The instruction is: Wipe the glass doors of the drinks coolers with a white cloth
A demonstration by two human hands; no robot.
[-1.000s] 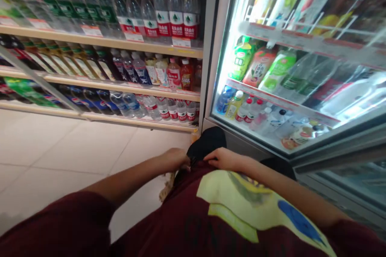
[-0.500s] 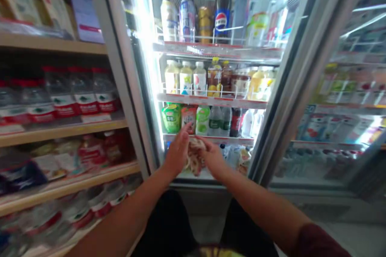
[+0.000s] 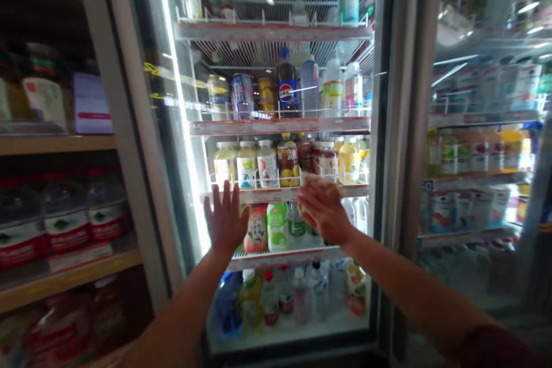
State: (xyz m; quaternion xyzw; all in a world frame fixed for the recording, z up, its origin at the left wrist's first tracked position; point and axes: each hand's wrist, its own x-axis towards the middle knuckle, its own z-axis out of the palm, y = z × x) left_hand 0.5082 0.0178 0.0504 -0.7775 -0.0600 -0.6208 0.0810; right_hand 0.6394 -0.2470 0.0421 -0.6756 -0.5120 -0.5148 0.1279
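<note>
In the head view, my left hand is raised with its fingers spread, at the glass door of a lit drinks cooler. Whether its palm touches the glass, I cannot tell. Over to the right, my right hand holds a crumpled pale cloth up at the glass. Motion smears the cloth, and the hand covers part of it. Behind the hands, a red pouch and a green-and-white drink pack stand on a cooler shelf.
Several bottles and cans, including a cola bottle, line the cooler's shelves. To the left, a wooden shelf carries red-labelled bottles. A metal door frame divides this cooler from another stocked one at the right.
My hands were together low down on the bunched cloth. Now they are apart and higher: the left has let go and spread its fingers, the right has carried the cloth up. The view has tilted upward.
</note>
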